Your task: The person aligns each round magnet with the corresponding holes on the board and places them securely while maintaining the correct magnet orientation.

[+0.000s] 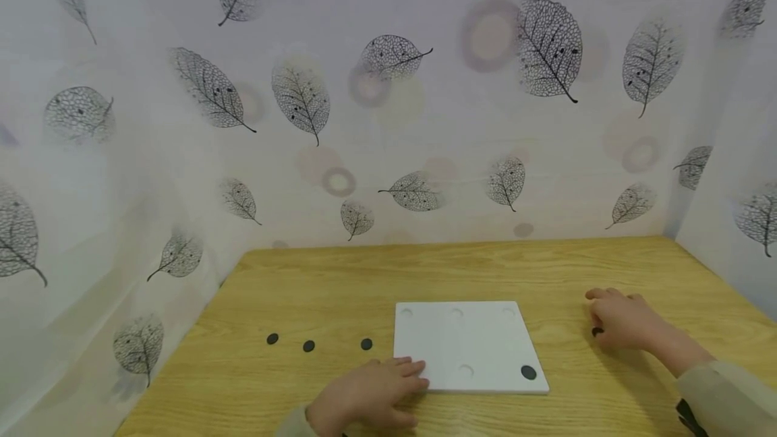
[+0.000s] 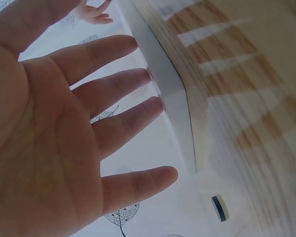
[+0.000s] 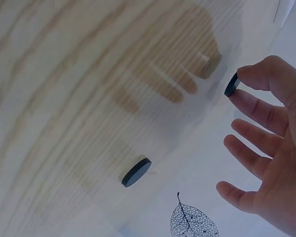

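A white board (image 1: 452,342) with several shallow round recesses lies on the table, a dark disc (image 1: 529,372) at its front right corner. At the board's front left edge is my left hand (image 1: 373,390), its fingers spread and nearly straight with the fingertips (image 2: 153,106) along the edge. Off to the right of the board, my right hand (image 1: 622,321) pinches a small dark disc (image 3: 231,85) between thumb and index finger, the other fingers loosely extended. Another dark disc (image 3: 136,172) lies on the table near this hand in the right wrist view.
Three dark discs, among them a middle disc (image 1: 309,346), lie in a loose row on the wooden table (image 1: 315,282) left of the board. A pale curtain (image 1: 388,133) printed with leaves hangs behind the table and along both sides.
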`<state>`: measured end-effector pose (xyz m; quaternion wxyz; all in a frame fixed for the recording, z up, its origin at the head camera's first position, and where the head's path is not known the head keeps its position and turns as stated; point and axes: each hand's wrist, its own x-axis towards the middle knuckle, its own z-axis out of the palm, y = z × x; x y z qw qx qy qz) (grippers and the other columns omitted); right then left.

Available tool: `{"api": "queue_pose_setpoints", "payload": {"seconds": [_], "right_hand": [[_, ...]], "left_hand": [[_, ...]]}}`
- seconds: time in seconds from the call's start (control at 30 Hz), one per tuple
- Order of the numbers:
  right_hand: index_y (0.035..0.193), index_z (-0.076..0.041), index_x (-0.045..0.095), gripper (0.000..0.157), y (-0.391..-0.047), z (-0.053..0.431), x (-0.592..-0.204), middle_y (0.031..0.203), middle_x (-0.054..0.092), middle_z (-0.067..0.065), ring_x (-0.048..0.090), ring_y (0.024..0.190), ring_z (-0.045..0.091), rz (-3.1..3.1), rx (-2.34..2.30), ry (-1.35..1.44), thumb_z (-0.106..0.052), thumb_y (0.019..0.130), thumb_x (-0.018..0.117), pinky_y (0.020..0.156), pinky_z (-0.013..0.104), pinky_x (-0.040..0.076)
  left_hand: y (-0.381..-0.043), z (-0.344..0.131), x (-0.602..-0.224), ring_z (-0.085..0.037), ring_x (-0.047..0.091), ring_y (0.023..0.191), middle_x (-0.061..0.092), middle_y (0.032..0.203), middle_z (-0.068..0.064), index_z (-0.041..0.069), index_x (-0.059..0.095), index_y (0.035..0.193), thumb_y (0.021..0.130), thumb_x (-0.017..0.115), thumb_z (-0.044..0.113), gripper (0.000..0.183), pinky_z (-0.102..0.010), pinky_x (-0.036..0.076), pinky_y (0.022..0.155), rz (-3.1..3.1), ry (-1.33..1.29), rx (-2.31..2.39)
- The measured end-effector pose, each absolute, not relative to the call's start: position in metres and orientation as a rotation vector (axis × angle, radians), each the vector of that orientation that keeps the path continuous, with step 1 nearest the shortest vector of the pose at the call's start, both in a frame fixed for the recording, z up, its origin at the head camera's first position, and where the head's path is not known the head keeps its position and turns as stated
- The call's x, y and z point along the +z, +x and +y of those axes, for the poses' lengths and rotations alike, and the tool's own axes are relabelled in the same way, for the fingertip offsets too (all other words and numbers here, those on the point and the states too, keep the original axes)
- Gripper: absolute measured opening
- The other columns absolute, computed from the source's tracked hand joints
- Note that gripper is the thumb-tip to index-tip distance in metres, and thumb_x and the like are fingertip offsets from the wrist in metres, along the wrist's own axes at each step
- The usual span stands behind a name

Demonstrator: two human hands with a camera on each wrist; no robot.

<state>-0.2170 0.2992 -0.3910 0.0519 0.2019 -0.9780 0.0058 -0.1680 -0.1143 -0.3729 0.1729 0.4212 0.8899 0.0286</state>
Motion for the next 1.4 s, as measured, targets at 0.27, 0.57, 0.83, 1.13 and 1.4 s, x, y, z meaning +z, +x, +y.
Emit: {"api": "queue_pose_setpoints", "payload": {"seconds": [0.27,0.57,0.83,1.13,1.4], "right_hand": [[0.056,-0.018,0.041,0.034,-0.217,0.292,-0.388,0.106,0.053,0.022,0.048,0.094,0.045,-2.977,0.019,0.621,-0.013,0.059,0.075,0.062,0.060,0.035],[0.057,-0.019,0.045,0.028,-0.222,0.278,-0.384,0.106,0.054,0.022,0.049,0.093,0.043,-2.963,0.020,0.666,-0.010,0.059,0.071,0.063,0.060,0.036],[0.056,-0.018,0.044,0.026,-0.225,0.259,-0.381,0.107,0.054,0.020,0.047,0.098,0.044,-2.975,0.035,0.679,-0.008,0.058,0.068,0.065,0.060,0.036],[0.059,-0.017,0.048,0.024,-0.229,0.246,-0.379,0.111,0.051,0.022,0.043,0.103,0.047,-3.045,0.067,0.641,-0.009,0.061,0.071,0.073,0.062,0.032],[0.059,-0.017,0.049,0.022,-0.233,0.234,-0.376,0.113,0.051,0.021,0.044,0.103,0.043,-3.040,0.085,0.660,-0.008,0.062,0.068,0.076,0.061,0.032]], "left_hand": [[-0.166,-0.114,-0.372,-0.012,0.032,0.124,0.035,0.136,0.007,0.025,0.048,0.126,0.083,0.055,0.042,0.046,-0.042,0.038,0.089,2.536,1.203,0.061],[-0.166,-0.114,-0.373,-0.011,0.032,0.124,0.037,0.135,0.006,0.024,0.049,0.126,0.084,0.054,0.042,0.046,-0.039,0.038,0.089,2.541,1.223,0.043],[-0.167,-0.115,-0.374,-0.011,0.032,0.124,0.036,0.136,0.006,0.024,0.048,0.127,0.084,0.053,0.043,0.047,-0.037,0.037,0.090,2.541,1.242,0.040],[-0.166,-0.115,-0.374,-0.011,0.033,0.123,0.036,0.136,0.006,0.024,0.048,0.127,0.084,0.053,0.043,0.047,-0.037,0.038,0.090,2.536,1.252,0.038],[-0.165,-0.114,-0.373,-0.011,0.032,0.124,0.036,0.136,0.005,0.024,0.049,0.126,0.084,0.054,0.042,0.047,-0.038,0.036,0.091,2.539,1.226,0.063]]}}
